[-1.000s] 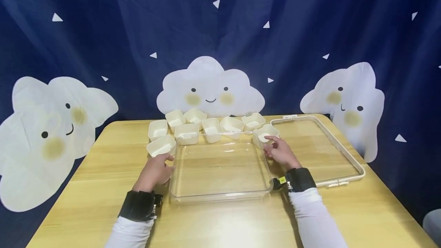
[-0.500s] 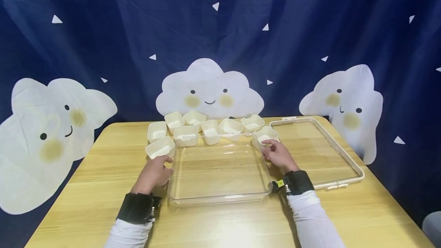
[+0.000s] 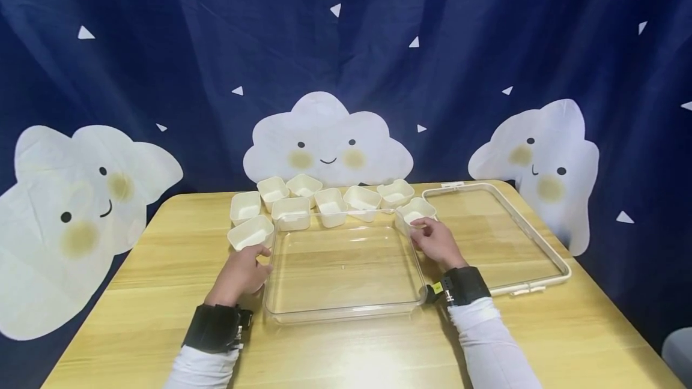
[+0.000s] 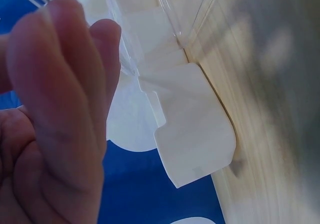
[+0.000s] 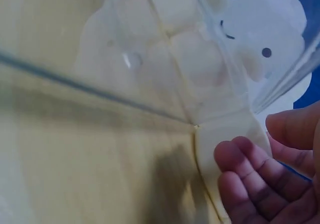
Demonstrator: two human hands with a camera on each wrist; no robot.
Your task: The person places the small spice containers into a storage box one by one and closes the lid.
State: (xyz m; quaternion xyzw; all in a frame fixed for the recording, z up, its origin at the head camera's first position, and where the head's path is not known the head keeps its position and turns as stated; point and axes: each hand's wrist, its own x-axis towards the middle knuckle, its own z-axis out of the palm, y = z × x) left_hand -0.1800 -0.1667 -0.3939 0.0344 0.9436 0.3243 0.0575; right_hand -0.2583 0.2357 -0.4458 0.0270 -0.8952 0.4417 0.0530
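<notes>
A large clear plastic box lies on the wooden table in front of me, its inside bare. My left hand is at its left wall, fingers loosely bent, beside a small cream bin. In the left wrist view the fingers stand in front of a clear edge, and that bin shows on the table. My right hand is by the box's right wall, fingertips right at another cream bin. Seen from the right wrist, thumb and fingers are apart and overlap that bin.
Several more cream bins cluster behind the clear box. A clear lid with a cream frame lies at the right. Behind the table hangs a dark blue curtain with white clouds.
Early on, my right fingers lowered slightly beside the right-hand bin. Over the last half second the hands, box and bins have hardly moved; the view has shifted a little.
</notes>
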